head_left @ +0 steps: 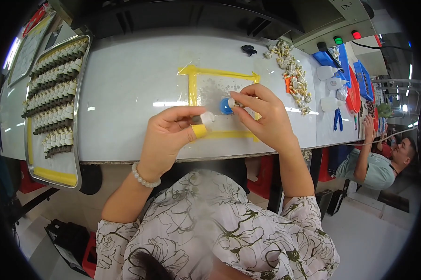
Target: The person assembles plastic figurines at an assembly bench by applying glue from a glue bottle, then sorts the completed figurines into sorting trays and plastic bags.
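Observation:
My left hand (166, 133) is half closed left of the yellow tape frame's middle, a yellow cover (199, 131) on its thumb tip. A white rounded piece (207, 117) shows at its index fingertip; whether it is a finger cover or something held, I cannot make out. My right hand (266, 114) pinches a small white piece (233, 102) between thumb and fingers. That piece is right at the edge of a small round blue container (225, 106), which stands inside the yellow tape frame (192, 88). Wet-looking spots mark the surface around the container.
At left lies a metal tray (82, 116) with rows of white-and-dark small parts (56, 95). Loose white and gold parts (292, 70) are heaped at right. Beyond are white squeeze bottles (329, 103), blue-handled pliers (338, 120), a red round tray (353, 91) and a seated person (369, 165).

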Demonstrator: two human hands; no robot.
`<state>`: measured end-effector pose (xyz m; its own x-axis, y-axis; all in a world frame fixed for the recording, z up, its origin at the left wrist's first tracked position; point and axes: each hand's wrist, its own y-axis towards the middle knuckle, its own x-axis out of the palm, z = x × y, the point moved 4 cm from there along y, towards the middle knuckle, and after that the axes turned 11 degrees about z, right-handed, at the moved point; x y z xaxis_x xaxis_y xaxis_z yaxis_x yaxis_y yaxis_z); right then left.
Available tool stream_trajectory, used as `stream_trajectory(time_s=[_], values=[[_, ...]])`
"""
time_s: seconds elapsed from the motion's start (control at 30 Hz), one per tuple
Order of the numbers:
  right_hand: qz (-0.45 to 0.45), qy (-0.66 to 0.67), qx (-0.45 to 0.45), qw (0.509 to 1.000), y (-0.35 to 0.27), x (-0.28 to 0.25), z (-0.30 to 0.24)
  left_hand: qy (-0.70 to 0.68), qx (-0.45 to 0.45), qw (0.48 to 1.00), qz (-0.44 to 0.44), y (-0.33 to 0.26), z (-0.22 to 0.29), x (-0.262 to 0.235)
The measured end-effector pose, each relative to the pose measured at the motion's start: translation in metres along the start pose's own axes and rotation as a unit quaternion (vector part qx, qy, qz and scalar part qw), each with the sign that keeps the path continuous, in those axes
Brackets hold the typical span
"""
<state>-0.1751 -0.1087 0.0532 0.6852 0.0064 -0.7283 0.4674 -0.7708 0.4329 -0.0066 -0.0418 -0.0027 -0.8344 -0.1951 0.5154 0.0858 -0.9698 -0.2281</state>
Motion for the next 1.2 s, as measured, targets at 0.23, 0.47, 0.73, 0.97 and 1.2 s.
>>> stream_trajectory(time_s=[0.23, 0.47, 0.73, 0.97, 1.2], values=[[0.023, 0.057, 0.016, 0.998, -0.001, -0.003, 0.001, -0.033, -0.016, 0.999, 0.003, -0.001, -0.011, 0.004], [-0.015, 0.237, 0.110, 0.965, -0.008, -0.001, -0.009, -0.035, 0.004, 0.999, -0.007, 0.000, -0.015, -0.001], [-0.031, 0.212, 0.105, 0.971, -0.013, 0.006, -0.016, -0.024, 0.001, 1.000, -0.003, -0.005, -0.016, -0.003], [-0.046, 0.211, 0.133, 0.967, -0.015, 0.011, -0.013, -0.001, 0.029, 0.999, -0.019, 0.003, -0.018, -0.001], [-0.061, 0.216, 0.112, 0.968, -0.011, 0.014, -0.016, 0.048, 0.019, 0.999, 0.009, -0.004, -0.008, -0.005]])
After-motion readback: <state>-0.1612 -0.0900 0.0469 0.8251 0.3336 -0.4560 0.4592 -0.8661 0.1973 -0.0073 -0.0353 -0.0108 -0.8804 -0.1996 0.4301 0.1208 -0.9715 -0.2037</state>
